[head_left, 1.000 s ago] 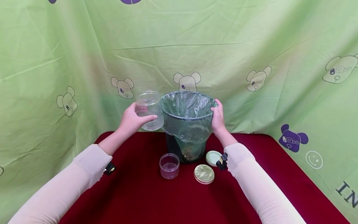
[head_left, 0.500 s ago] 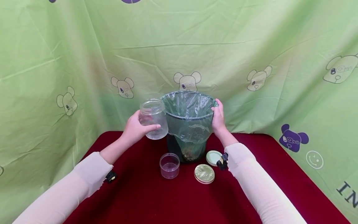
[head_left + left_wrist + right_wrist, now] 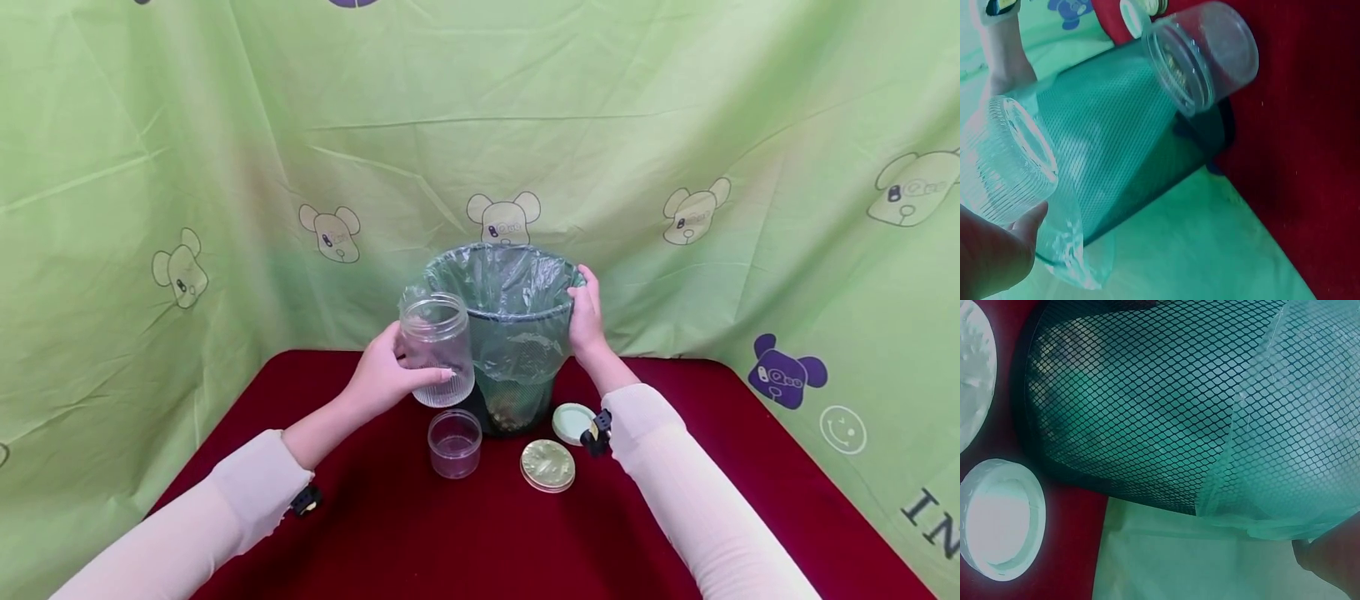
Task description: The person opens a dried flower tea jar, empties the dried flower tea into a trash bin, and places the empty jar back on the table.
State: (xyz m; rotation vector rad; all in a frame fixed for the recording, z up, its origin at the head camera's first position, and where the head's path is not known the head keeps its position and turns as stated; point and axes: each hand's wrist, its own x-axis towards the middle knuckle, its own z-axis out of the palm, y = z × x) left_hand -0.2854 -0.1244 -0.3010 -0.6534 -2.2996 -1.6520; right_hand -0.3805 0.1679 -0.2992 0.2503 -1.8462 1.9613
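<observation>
My left hand grips a clear ribbed glass jar, lidless and held upright with a slight tilt, in front of the left side of a mesh wastebasket. In the left wrist view the jar shows its ribbed base, with my thumb along it. A thin green plastic bag lines the basket and folds over its rim. With my right hand I hold the basket's right rim, fingers over the bag's edge. Some brownish bits show through the mesh at the bottom.
A short clear jar stands on the red tablecloth just in front of the basket. Right of it lie a gold lid and a pale lid. A green printed curtain hangs behind the table.
My left hand has brought the glass jar down and to the right, from beside the basket's rim to lower in front of it. The right hand stays on the rim.
</observation>
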